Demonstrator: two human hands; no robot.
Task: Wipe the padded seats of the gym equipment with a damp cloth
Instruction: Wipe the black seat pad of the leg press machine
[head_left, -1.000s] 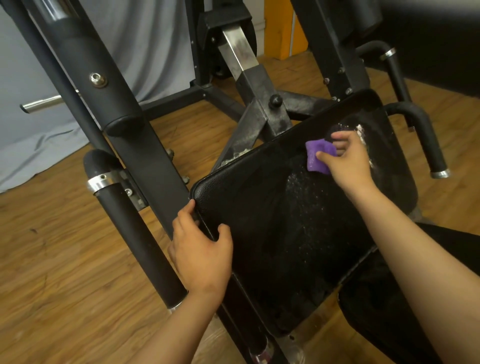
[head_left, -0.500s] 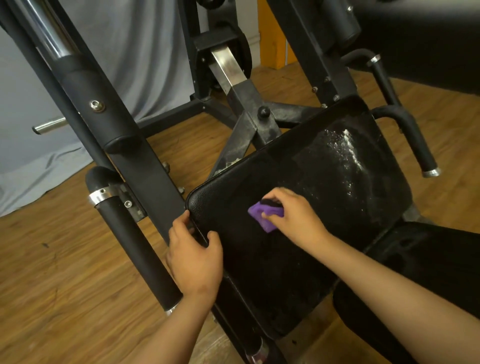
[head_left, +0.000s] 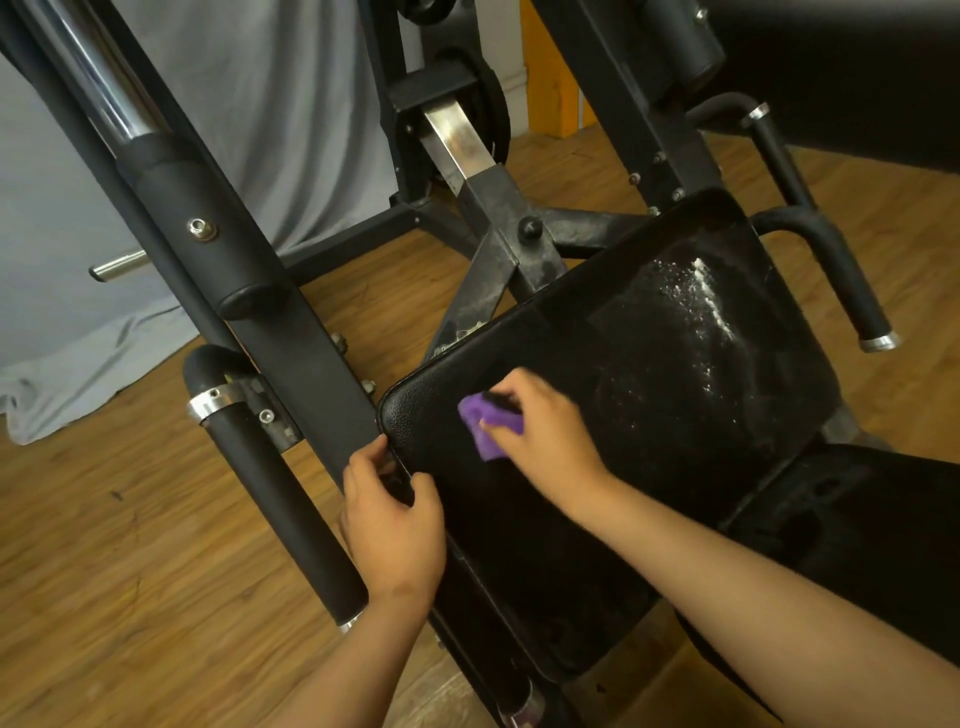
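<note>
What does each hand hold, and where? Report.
Right hand pinches purple cloth at its right end; left hand grips the seat pad at its left edge.

Cloth (head_left: 488, 427) on seat (head_left: 649, 415), near its left corner.

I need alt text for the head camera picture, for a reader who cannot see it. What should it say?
A person's right hand presses a purple cloth on the near left part of a black padded seat, while the left hand grips the seat's left edge. White specks lie on the pad's far part; black machine frame and wooden floor surround it.
</note>
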